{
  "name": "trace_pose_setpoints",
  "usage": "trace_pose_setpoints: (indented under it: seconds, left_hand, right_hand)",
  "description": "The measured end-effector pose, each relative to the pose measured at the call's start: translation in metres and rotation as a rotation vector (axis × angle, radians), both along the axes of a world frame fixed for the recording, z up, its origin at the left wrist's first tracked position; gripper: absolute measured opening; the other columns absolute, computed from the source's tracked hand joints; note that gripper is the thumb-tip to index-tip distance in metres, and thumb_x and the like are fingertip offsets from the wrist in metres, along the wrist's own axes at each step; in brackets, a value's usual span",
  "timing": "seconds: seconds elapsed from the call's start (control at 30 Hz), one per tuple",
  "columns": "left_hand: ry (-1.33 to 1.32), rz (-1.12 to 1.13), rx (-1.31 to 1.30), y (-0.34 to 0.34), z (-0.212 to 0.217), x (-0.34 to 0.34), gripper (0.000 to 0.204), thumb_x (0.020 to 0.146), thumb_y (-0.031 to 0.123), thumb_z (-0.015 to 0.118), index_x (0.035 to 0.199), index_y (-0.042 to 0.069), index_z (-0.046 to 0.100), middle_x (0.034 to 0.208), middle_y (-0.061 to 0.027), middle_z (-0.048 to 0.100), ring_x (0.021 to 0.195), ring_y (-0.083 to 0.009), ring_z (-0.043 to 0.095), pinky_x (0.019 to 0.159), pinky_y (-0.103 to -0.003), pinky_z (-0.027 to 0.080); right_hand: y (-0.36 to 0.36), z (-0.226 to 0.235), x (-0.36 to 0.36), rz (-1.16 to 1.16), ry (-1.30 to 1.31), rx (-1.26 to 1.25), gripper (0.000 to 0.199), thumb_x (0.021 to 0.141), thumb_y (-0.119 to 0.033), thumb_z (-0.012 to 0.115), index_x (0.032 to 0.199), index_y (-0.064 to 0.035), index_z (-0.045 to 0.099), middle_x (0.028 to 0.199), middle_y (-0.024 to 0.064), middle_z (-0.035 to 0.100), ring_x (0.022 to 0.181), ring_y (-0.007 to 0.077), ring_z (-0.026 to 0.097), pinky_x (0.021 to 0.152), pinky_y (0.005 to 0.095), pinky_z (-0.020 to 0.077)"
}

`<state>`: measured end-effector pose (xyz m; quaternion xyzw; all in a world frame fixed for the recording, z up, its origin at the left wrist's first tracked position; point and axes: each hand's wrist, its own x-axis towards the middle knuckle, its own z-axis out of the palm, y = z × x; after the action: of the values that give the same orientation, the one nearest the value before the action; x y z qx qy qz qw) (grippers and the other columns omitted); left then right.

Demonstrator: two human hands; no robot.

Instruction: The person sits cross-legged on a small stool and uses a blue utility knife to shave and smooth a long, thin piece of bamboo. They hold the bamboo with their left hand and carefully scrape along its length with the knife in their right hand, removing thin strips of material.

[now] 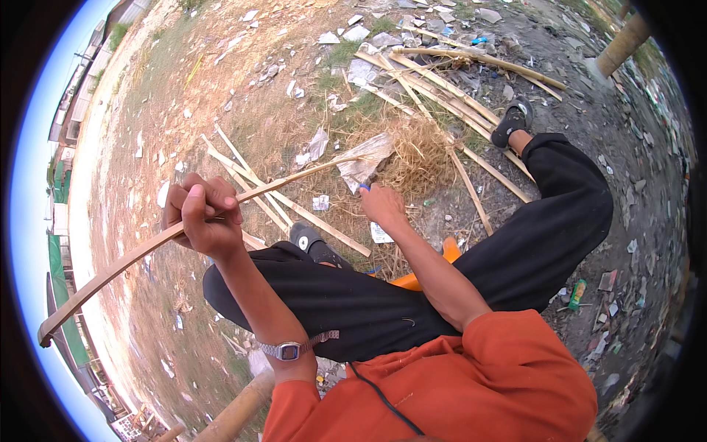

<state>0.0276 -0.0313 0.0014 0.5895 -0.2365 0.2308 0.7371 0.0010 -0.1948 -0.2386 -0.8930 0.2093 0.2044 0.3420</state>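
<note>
My left hand (202, 214) is raised at the left, its fingers closed around a long, thin bamboo strip (114, 271). The strip slants from the far lower left up toward the middle, and its thinner end lies over a crumpled pale sheet (372, 151). Close to that end, my right hand (383, 206) grips a small blue-handled tool (364, 188); its working part is too small to make out. Beside the sheet is a heap of curly straw-coloured shavings (421, 156).
Several split bamboo strips (317, 219) lie on the ground beyond my left foot. A larger pile of bamboo (449, 96) reaches my right shoe (513, 121). A thick post (622, 46) stands at the upper right. Litter (578, 295) covers the dark ground at right.
</note>
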Motion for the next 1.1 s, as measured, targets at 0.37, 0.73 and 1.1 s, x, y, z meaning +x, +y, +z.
trace_pose_setpoints:
  seconds: [0.37,0.73,1.1]
  left_hand:
    - [-0.019,-0.052,-0.035,0.000,-0.003,0.003,0.025,0.076,0.001,0.041,0.055,0.007,0.031,0.048,-0.0118,0.042,0.029,-0.0128,0.032,0.031,-0.024,0.030]
    - [-0.142,-0.097,0.050,0.018,-0.008,0.013,0.022,0.074,0.004,0.040,0.054,0.009,0.031,0.042,-0.0096,0.040,0.031,-0.0158,0.039,0.040,-0.030,0.032]
    - [-0.127,0.010,0.030,0.008,-0.009,0.010,0.024,0.075,0.004,0.040,0.055,0.010,0.030,0.040,-0.0076,0.036,0.030,-0.0145,0.032,0.040,-0.029,0.030]
  right_hand:
    - [-0.040,0.114,0.009,0.027,-0.343,0.357,0.045,0.096,-0.037,0.034,0.092,0.0022,0.058,0.086,0.0283,0.061,0.086,0.0453,0.058,0.075,0.0517,0.0446]
    - [0.036,0.100,-0.018,0.015,-0.449,0.405,0.039,0.097,-0.036,0.033,0.091,-0.0008,0.051,0.068,0.0306,0.057,0.071,0.0501,0.055,0.065,0.0555,0.0404]
    - [0.027,0.072,-0.015,0.018,-0.422,0.392,0.043,0.097,-0.038,0.032,0.101,-0.0004,0.052,0.071,0.0331,0.057,0.075,0.0505,0.057,0.070,0.0549,0.0456]
